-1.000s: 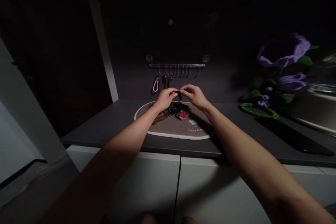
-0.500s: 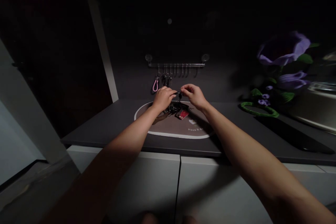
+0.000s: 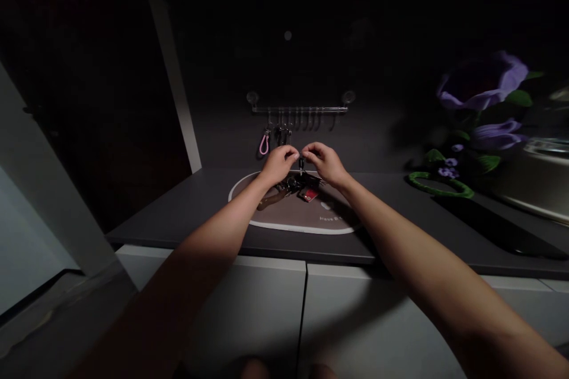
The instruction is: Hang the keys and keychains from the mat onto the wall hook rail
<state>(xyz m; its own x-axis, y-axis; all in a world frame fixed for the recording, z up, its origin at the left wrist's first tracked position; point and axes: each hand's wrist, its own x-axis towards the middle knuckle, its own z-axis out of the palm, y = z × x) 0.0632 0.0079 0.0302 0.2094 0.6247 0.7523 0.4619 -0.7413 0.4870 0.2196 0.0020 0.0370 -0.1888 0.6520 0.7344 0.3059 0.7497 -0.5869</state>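
Note:
My left hand [image 3: 280, 163] and my right hand [image 3: 325, 162] meet above the mat, each with thumb and fingers pinched together. Between the fingertips hangs a small black keychain [image 3: 301, 164] with a shiny metal bit at its lower end; its exact kind is hard to make out in the dim light. Just below lies a dark pile of keychains [image 3: 291, 183], partly covered by my left hand. A red tag [image 3: 310, 194] and a brown strap [image 3: 272, 199] stick out of the pile. All of it rests on an oval brownish mat [image 3: 293, 219] with a white border.
On the dark wall behind, a clear hook rail [image 3: 300, 109] carries a pink loop keychain [image 3: 264, 143] and some dark keychains [image 3: 281, 135]. Purple felt flowers [image 3: 495, 133] with a green ring base [image 3: 440, 185] stand right, near a shiny rounded object [image 3: 540, 183]. White cabinet doors [image 3: 249, 308] are below.
My hands have drawn slightly nearer each other, and the left fingers have curled into a tighter pinch. The small black keychain now hangs straight down between them, a little further left.

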